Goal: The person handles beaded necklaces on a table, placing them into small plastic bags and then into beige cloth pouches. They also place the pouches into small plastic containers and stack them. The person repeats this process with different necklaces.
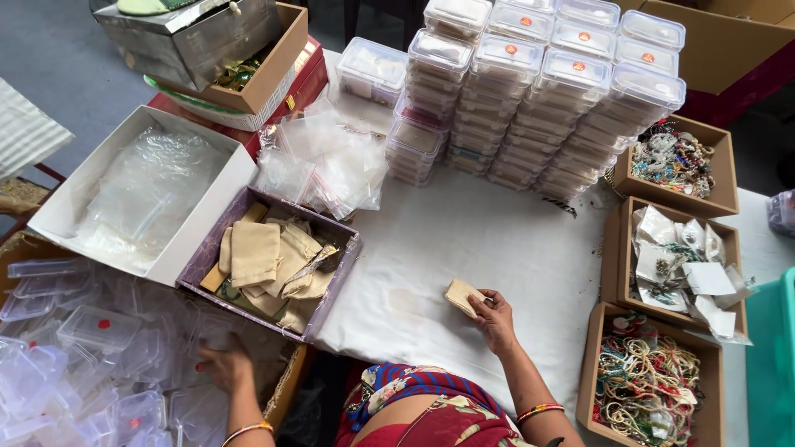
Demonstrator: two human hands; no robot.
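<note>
Your right hand (495, 319) pinches one beige pouch (462, 296) at centre frame, still unboxed. Your left hand (222, 364), fingers spread, rests among empty clear boxes (99, 331) lower left. Many filled boxes (538, 91) already stand stacked at the top.

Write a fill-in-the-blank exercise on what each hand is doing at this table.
1. The right hand holds a small beige ____ on the white cloth.
2. The left hand reaches into a heap of clear plastic ____.
3. The purple-sided box holds more beige ____.
4. The stacked lidded containers stand at the table's ____ edge.

Missing words: pouch; boxes; pouches; far
</note>
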